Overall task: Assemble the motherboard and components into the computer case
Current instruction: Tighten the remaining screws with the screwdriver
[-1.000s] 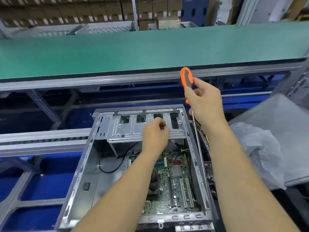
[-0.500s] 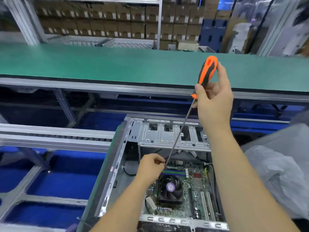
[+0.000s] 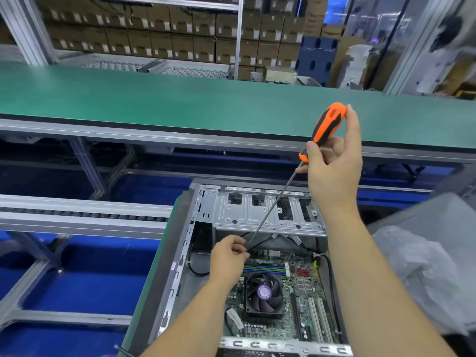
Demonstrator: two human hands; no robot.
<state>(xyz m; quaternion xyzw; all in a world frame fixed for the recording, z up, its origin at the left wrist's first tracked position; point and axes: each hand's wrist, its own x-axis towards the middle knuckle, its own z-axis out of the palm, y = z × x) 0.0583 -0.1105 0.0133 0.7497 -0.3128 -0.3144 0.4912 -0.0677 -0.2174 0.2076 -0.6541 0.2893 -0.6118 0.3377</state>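
Note:
An open grey computer case (image 3: 180, 256) lies in front of me with a green motherboard (image 3: 304, 300) and its black CPU fan (image 3: 265, 295) inside. A silver drive cage (image 3: 257, 215) spans the case's far end. My right hand (image 3: 334, 171) grips the orange-and-black handle of a long screwdriver (image 3: 327, 124), whose thin shaft slants down and left into the case. My left hand (image 3: 228, 258) pinches the shaft's tip at the motherboard's top-left corner; any screw there is hidden by the fingers.
A green conveyor belt (image 3: 180, 104) runs across behind the case. A roller rail (image 3: 77, 215) and blue floor lie to the left. A crumpled plastic bag (image 3: 425, 274) rests on a grey surface at right. Stacked cardboard boxes (image 3: 154, 34) fill the back shelves.
The screwdriver swung from beside the case's right wall to slant into it. My left hand dropped from the drive cage to the tip at the motherboard corner. The view shifted left.

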